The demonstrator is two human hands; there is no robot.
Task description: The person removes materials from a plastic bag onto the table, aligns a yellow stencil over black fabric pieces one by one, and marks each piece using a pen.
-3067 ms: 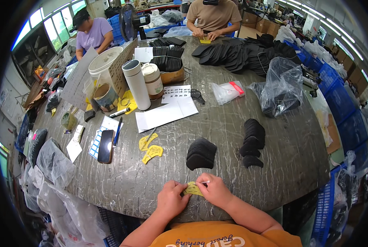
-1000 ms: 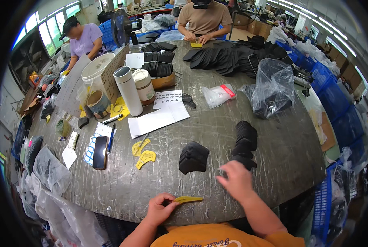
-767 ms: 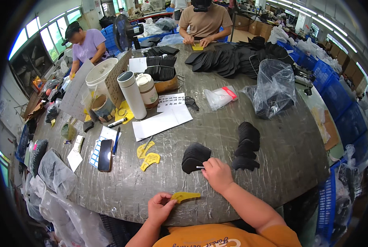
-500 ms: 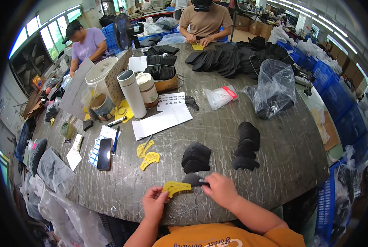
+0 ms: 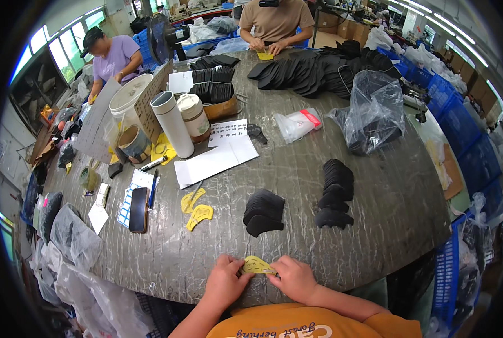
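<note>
The dark, streaked tabletop (image 5: 386,242) spreads across most of the view, carrying a crumpled clear plastic bag (image 5: 375,112) towards its far right. Smaller than that is the long row of black pieces (image 5: 338,179), overlapping one another, and then the more compact stack of black pieces (image 5: 264,205), beyond the hands and well apart from them. At the near edge, the left hand (image 5: 225,283) pinches one end of the yellow piece (image 5: 256,263) between thumb and fingers, while the right hand (image 5: 295,278) has its fingers closed in on the other end. The yellow piece is held between the two hands, just above or against the tabletop; which of these cannot be told. It could slip or twist out of line if one pinch loosens or the hands pull unevenly, and, looking thin, it might bend if squeezed endwise. It is flat and curved, with dark markings and narrow slits across its face. A tiny pale glint shows by the right fingertips, too small to identify.
</note>
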